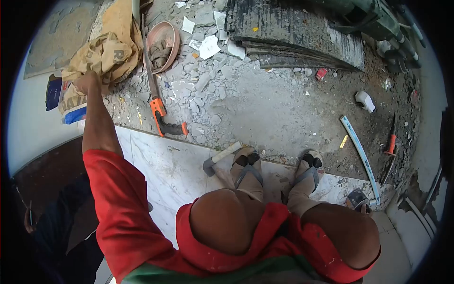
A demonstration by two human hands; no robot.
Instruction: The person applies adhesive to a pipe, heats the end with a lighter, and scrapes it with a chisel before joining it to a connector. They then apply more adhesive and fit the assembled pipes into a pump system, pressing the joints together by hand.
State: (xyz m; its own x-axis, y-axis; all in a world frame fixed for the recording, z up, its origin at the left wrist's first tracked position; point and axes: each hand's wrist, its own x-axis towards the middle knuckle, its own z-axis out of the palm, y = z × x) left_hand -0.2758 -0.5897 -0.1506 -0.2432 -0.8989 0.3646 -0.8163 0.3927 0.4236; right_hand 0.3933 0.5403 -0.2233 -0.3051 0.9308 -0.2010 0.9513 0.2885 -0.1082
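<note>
Sack (106, 56) lies bunched under my left hand (88, 81); its fingers sink into the folds, so from my feed I can't tell how tightly they close. Right of that grip, slightly beyond, sits a bowl (175, 43); right and nearer me, a saw (161, 119). My right hand (365, 208) barely shows far right, its hold unclear.

A rough, rubble-strewn grey floor (276, 111) meets white veined tiles (158, 154), with a pale wall (431, 83) at right.
</note>
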